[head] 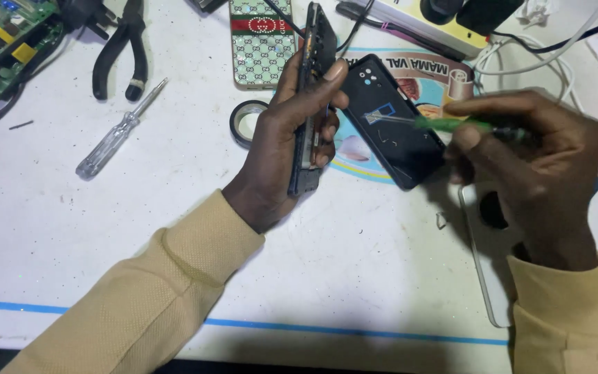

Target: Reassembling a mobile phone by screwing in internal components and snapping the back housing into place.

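Note:
My left hand (286, 142) grips an opened black phone body (311, 90) on its edge, held upright over the white table. My right hand (534, 159) holds a green-handled screwdriver (451, 125), its metal tip pointing left over a black phone back cover (392, 125) that lies flat on the table. The two hands are apart, with the back cover between them. Both sleeves are tan.
A clear-handled screwdriver (115, 135), black pliers (122, 48), a roll of black tape (247, 121), a patterned phone case (263, 41), a green circuit board (5, 38), a power strip (437, 21) with cables, and a white device (489, 263) under my right wrist lie on the table (70, 242).

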